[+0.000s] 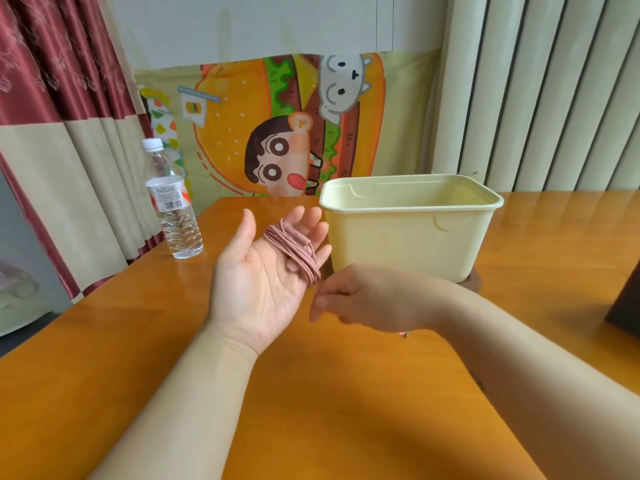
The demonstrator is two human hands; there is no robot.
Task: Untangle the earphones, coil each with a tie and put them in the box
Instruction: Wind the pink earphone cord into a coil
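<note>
My left hand is held palm up over the table with its fingers straight. A pink earphone cable is wound in several loops round those fingers. My right hand is just right of the coil, fingers curled, pinching the loose end of the cable at the coil's lower edge. A small pink bit shows below my right wrist. The pale yellow box stands open behind my right hand; what lies inside is hidden by its wall.
A clear water bottle with a white cap stands at the table's left edge. A dark object sits at the right edge of view. The orange wooden table stretches in front of me. Curtains and a cartoon cloth hang behind.
</note>
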